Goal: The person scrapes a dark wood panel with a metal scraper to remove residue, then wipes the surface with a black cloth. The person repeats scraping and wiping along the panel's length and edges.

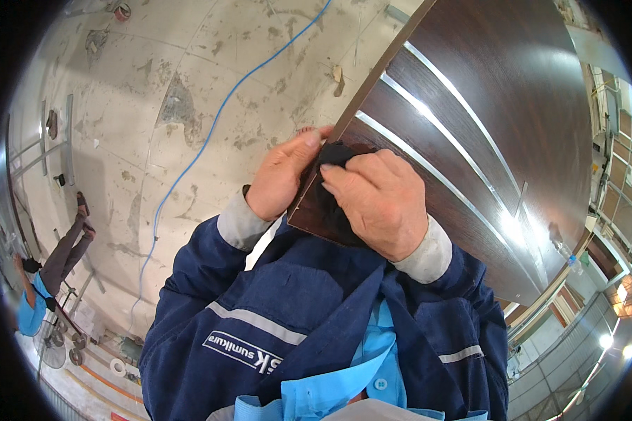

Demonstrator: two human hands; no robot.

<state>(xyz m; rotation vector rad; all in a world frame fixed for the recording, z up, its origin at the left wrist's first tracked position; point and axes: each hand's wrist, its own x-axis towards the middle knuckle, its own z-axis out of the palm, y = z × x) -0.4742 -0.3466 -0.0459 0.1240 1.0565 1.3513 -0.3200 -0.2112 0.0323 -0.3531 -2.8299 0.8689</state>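
Indoors, right hand [385,202] clutching black cloth [336,210], left hand [279,181] holding glossy panel [523,105] — stained floor [123,88]

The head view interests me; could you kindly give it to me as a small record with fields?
Main piece: dark brown panel, with three silver strips
Left grip: holds the panel's edge near its corner
Right grip: holds black cloth against the panel
Floor: pale, stained, blue hose or cable across it
Other person: far left, light blue top, dark trousers
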